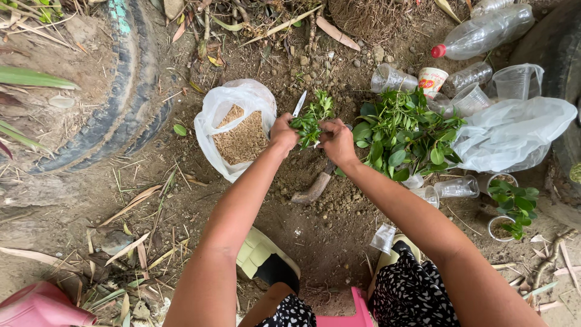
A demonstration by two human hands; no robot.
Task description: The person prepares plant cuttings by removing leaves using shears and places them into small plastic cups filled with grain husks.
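1. Two bare hands meet at centre over bare soil: left hand (283,132) fisted, fingers curled tight round a small blade (299,104) whose tip sticks up past the knuckles; right hand (338,140) closed, pinching the leafy cutting (312,118).
2. One cutting, green, small leaves, held between both hands, its top pointing up toward the blade tip. Cannot tell whether the blade touches the stem.
3. One white plastic bag (225,106), open, left of the hands, filled with tan husk-like material (243,138).
4. One heap of loose green sprigs (404,133) just right of the right hand, on the ground.
5. One long-handled digging tool (315,189) lying in the soil below the hands; head partly buried, kind unclear.
6. One crumpled clear bag (514,134) far right, beside the heap.
7. Clear plastic cups (517,82), roughly seven scattered round the heap; exact count unsure, some overlap.
8. One printed paper cup (432,81) among them.
9. Two clear bottles (487,30) at top right, the bigger one with a red cap.
10. Two small pots with planted cuttings (513,203) at lower right.
11. One old tyre (124,91) at upper left.
12. One pink watering can (36,307), bottom left corner.
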